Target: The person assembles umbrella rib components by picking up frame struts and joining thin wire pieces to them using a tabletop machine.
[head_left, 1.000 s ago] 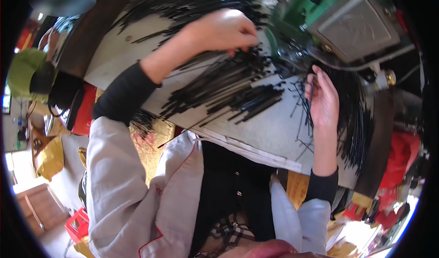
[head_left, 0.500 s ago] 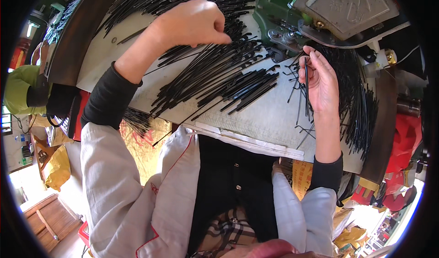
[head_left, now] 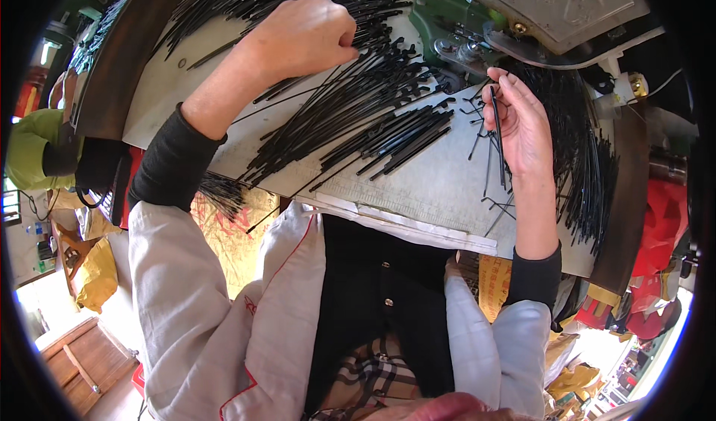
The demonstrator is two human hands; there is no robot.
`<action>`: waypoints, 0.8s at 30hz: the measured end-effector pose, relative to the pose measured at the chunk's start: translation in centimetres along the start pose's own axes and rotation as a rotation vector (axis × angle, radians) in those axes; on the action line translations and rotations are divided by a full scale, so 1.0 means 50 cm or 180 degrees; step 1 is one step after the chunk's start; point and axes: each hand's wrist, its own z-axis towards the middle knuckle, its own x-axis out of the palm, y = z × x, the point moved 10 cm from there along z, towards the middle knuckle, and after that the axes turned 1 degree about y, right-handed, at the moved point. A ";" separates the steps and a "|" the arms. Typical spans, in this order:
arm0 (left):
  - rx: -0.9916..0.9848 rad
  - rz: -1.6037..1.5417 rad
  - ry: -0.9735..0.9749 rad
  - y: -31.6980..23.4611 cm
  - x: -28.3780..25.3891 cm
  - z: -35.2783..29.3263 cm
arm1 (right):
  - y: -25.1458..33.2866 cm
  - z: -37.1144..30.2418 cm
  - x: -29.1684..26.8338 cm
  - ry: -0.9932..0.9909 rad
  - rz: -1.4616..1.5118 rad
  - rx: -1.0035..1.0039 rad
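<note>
My right hand (head_left: 524,134) is closed in a pinch near the machine, holding a thin black rod (head_left: 498,134) upright between thumb and fingers. Above the pile on the left, my left hand (head_left: 309,37) is curled with its back toward me. Its fingertips are mostly hidden, so what it holds, if anything, cannot be made out. Beneath it lies a fanned pile of long thin black rods (head_left: 335,119) with small fittings at their far ends. A shorter bunch of black rods (head_left: 403,145) rests between my hands.
A green machine (head_left: 440,18) with a metal cover (head_left: 570,3) stands at the far right of the metal table (head_left: 455,190). Dense black rods (head_left: 585,175) line the table's right side. Brown curved rims (head_left: 123,70) edge the table. A white strip (head_left: 410,231) runs along the near edge.
My left hand has drawn slightly left, its fingers more tucked in. My right hand has shifted a little left, still pinching the rod.
</note>
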 end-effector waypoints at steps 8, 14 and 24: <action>0.0304 0.0039 -0.0083 -0.043 0.038 0.003 | -0.005 0.001 -0.002 -0.0010 -0.0019 0.0029; 0.0238 -0.0167 -0.0547 -0.018 0.011 0.006 | -0.005 0.003 -0.003 0.0000 -0.0026 0.0026; 0.0544 0.0794 -0.0611 -0.046 0.032 0.024 | -0.007 -0.002 -0.002 -0.0043 -0.0057 0.0077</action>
